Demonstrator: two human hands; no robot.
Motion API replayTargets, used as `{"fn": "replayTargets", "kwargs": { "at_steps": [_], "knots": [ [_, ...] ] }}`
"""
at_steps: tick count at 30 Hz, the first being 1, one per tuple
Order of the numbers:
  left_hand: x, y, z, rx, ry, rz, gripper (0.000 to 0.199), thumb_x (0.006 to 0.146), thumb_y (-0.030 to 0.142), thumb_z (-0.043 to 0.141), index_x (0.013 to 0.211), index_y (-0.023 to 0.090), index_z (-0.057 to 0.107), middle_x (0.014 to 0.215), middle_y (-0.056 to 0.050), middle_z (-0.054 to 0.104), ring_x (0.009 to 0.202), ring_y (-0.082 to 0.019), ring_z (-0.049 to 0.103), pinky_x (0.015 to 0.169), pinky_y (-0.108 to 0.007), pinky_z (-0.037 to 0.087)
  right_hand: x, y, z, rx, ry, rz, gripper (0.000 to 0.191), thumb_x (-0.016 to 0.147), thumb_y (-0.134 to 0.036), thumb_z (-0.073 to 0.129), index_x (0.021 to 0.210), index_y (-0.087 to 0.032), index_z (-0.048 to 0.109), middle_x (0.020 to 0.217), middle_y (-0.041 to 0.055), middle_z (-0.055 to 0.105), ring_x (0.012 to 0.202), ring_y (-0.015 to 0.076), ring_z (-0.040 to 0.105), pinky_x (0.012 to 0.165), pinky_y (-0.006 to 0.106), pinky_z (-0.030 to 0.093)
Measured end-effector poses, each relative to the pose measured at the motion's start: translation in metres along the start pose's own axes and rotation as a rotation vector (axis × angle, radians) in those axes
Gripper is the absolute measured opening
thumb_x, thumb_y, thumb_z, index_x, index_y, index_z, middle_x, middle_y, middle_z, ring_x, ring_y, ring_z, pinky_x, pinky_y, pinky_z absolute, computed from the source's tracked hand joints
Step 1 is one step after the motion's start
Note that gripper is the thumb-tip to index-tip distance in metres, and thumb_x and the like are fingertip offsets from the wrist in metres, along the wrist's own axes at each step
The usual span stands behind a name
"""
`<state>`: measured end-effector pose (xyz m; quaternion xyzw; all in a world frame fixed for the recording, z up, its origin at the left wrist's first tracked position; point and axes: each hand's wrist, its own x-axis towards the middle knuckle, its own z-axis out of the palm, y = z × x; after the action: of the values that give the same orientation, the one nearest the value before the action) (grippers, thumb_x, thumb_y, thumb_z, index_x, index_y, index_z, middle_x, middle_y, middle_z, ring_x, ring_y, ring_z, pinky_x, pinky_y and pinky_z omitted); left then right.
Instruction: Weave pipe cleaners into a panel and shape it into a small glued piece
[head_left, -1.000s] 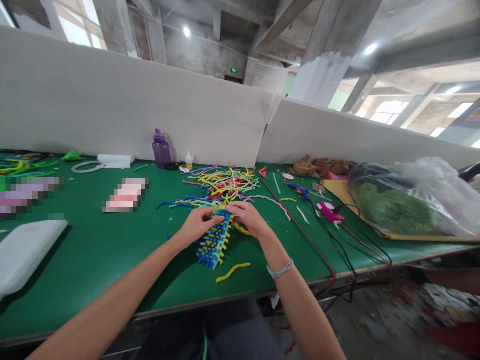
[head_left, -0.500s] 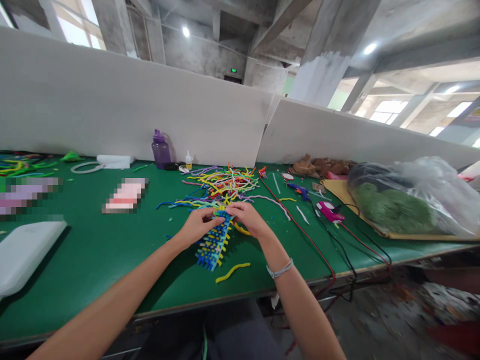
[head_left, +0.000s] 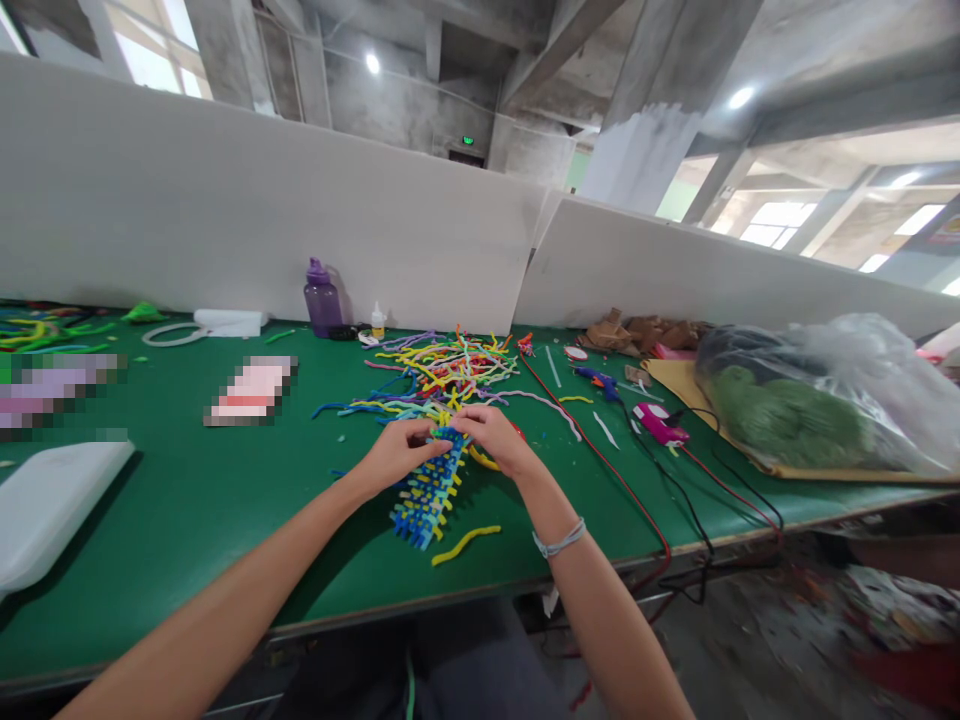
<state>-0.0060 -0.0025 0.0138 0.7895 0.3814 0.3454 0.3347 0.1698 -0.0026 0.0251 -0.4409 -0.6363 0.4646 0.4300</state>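
Observation:
A woven strip of blue, yellow and pale fuzzy stems (head_left: 429, 498) slants down across the green table from between my hands. My left hand (head_left: 397, 455) pinches its upper left edge, thumb lying over the weave. At the top right edge, my right hand (head_left: 491, 435) has its fingertips closed on the same piece; the fingers hide the exact grip. Just beyond both hands spreads a pile of loose coloured fuzzy stems (head_left: 457, 365). One yellow fuzzy stem (head_left: 466, 544) lies apart, near the table's front edge.
A glue gun (head_left: 598, 382), a pink device (head_left: 660, 424) and trailing cords lie on the right, before a plastic bag of green material (head_left: 787, 410). A purple bottle (head_left: 322, 300) and a small glue bottle (head_left: 377, 320) stand by the white partition (head_left: 262, 200). A white case (head_left: 60, 510) sits left.
The woven strip has shifted very slightly downward at its far end. Both hands keep nearly the same place, with small finger movements at the top of the weave.

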Motion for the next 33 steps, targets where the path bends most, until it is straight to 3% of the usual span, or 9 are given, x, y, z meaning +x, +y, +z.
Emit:
{"fn": "replayTargets", "kwargs": {
  "at_steps": [4,13,25,33],
  "knots": [
    [0.0002,-0.0025,0.001,-0.025,-0.037,-0.006,0.033,0.073,0.043,0.056,0.061,0.013,0.05,0.054,0.005,0.033,0.052,-0.007,0.029,0.046,-0.019,0.023,0.0005,0.0018,0.0002,-0.039,0.003,-0.03,0.015,0.067,-0.029,0.056,0.066,-0.017,0.064,0.069,-0.0012,0.06,0.067,0.0112,0.051,0.064,0.022,0.039],
    [0.0005,0.0012,-0.0015,-0.011,0.033,-0.008,0.035,0.074,0.043,0.056,0.058,0.014,0.044,0.055,0.006,0.033,0.052,-0.007,0.029,0.046,-0.02,0.022,0.0011,0.0009,0.0004,0.04,0.006,0.038,0.018,0.068,-0.033,0.056,0.065,-0.016,0.06,0.062,-0.0023,0.053,0.057,0.0093,0.047,0.051,0.019,0.038],
    [0.0008,0.0005,-0.0006,0.001,0.03,-0.004,0.035,0.074,0.044,0.055,0.058,0.015,0.044,0.054,0.006,0.035,0.05,-0.007,0.031,0.045,-0.02,0.023,-0.0011,-0.0042,0.0006,0.04,-0.011,0.011,0.018,0.069,-0.034,0.057,0.067,-0.016,0.061,0.063,-0.0027,0.054,0.058,0.0092,0.048,0.051,0.019,0.038],
    [-0.0006,-0.0008,-0.0012,0.118,0.123,0.006,0.034,0.075,0.043,0.055,0.059,0.015,0.045,0.053,0.006,0.035,0.051,-0.008,0.032,0.047,-0.02,0.023,-0.0023,-0.0044,0.0009,-0.082,-0.019,-0.063,0.024,0.07,-0.039,0.059,0.071,-0.015,0.061,0.064,-0.0008,0.056,0.055,0.0088,0.047,0.047,0.019,0.038]
  ]
}}
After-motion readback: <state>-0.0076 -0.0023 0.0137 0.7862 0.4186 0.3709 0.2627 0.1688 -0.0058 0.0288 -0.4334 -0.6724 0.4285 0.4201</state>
